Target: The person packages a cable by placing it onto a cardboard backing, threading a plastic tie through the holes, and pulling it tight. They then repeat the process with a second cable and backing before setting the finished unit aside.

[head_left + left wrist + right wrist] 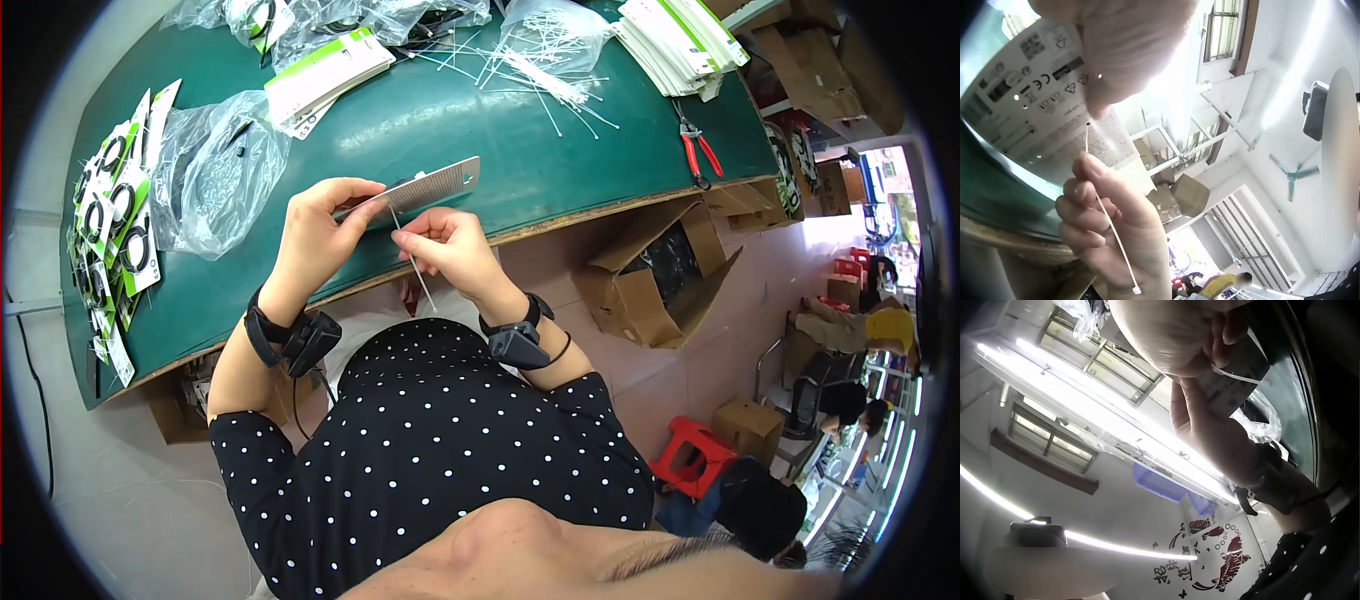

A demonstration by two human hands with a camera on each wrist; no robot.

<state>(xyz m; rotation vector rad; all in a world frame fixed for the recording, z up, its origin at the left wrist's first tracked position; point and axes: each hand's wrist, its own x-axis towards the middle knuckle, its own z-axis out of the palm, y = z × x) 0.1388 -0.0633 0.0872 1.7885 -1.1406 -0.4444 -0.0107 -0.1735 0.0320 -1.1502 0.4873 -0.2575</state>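
Observation:
My left hand [322,228] pinches a printed cardboard package card [440,186] between thumb and fingers, over the front edge of the table. A thin white cable tie [422,285] is pinched by my right hand [455,252], just below the card. In the left wrist view, the tie's thin end reaches a small hole in the card [1044,109], and its square head [1137,290] hangs past the palm. Several other small holes show in the printed face. The right wrist view has the card [1238,378] partly hidden behind the hands.
On the green table [420,120] lie loose white cable ties [550,80], stacked cards [330,75], another card stack [680,45], red-handled pliers [698,150] and a clear plastic bag [220,170]. Carded black cables [115,220] are heaped at left. An open carton [640,290] stands below.

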